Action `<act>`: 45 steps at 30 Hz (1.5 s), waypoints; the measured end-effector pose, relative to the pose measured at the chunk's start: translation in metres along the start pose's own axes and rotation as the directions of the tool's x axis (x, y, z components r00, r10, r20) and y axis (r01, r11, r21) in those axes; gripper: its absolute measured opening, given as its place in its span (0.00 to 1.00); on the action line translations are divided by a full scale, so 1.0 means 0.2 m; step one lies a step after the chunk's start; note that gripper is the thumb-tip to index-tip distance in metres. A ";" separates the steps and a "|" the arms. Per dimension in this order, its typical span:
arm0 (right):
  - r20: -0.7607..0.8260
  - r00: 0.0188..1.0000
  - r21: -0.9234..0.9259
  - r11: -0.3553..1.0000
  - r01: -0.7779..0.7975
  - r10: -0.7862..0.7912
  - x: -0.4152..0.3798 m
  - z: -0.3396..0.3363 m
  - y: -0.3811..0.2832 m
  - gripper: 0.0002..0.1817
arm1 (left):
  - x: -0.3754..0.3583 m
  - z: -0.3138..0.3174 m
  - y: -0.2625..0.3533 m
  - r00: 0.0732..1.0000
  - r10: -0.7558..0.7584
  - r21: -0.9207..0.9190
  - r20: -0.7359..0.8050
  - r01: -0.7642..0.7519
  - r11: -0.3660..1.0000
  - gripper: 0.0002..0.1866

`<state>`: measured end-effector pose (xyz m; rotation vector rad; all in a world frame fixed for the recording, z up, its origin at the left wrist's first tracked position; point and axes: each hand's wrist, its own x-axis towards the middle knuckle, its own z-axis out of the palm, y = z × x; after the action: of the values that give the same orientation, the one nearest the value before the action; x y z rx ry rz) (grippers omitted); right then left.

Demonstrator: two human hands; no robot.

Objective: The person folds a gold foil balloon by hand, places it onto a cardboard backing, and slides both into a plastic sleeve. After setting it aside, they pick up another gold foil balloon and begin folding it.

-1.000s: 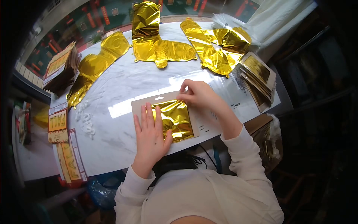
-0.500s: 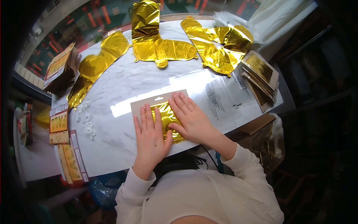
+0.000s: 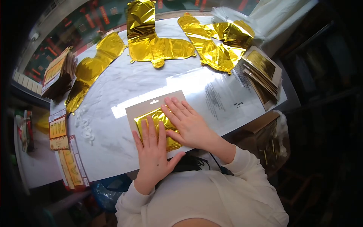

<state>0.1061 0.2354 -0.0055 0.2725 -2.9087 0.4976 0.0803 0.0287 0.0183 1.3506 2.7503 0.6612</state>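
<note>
Flat on the table in front of me lies a beige backing card (image 3: pixel 135 109) with a hang hole near its far edge. A folded gold foil balloon (image 3: pixel 153 114) rests on the card, partly covered by my hands. My left hand (image 3: pixel 153 151) has its fingers spread over the near left part of the foil, thumb out to the side. Across the right side of the foil and card, my right hand (image 3: pixel 185 123) lies flat with fingers stretched out. Neither hand is closed around anything.
Unfolded gold foil letter balloons (image 3: pixel 160 47) lie along the far side of the marble-patterned table (image 3: pixel 113 151). Card stacks (image 3: pixel 56 72) stand at the left, near white plastic rings (image 3: pixel 86 130). Several carded foil packs (image 3: pixel 262 75) lean at the right beside clear plastic bags (image 3: pixel 230 15).
My left hand has slid toward me, uncovering more foil and the card's left side. My right hand has moved slightly left and stays flat on the foil.
</note>
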 end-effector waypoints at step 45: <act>-0.089 0.986 0.389 0.906 0.167 -0.143 -0.01 -0.07 0.07 0.21 | -0.38 -0.16 -0.23 0.872 0.446 -0.080 0.203 -0.439 0.895 0.27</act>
<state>0.1075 0.2530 0.0030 0.5295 -2.6754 1.0466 0.0868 -0.0655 0.0178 1.9421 2.2632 0.5205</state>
